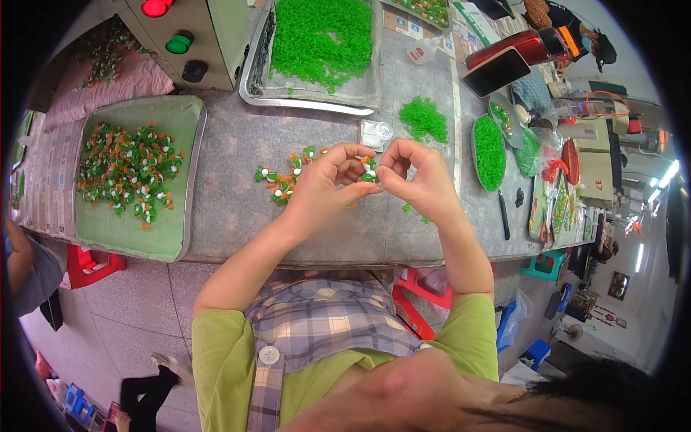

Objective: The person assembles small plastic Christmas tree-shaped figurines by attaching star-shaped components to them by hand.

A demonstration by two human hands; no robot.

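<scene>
My left hand is closed round a small plastic figure in green, white and orange, held above the table between thumb and fingers. My right hand comes to it from the right, thumb and forefinger pinched together against the figure's edge. Whatever lies between those right fingertips is hidden or too small to name. Just left of my left hand, several similar green, white and orange figures lie loose on the grey tabletop. Beyond my right hand is a heap of tiny bright green pieces.
A green-lined tray full of figures lies left. A metal tray of green pieces stands ahead, beside a machine box with lamps. A small white container, phone, red flask and black pen are also here.
</scene>
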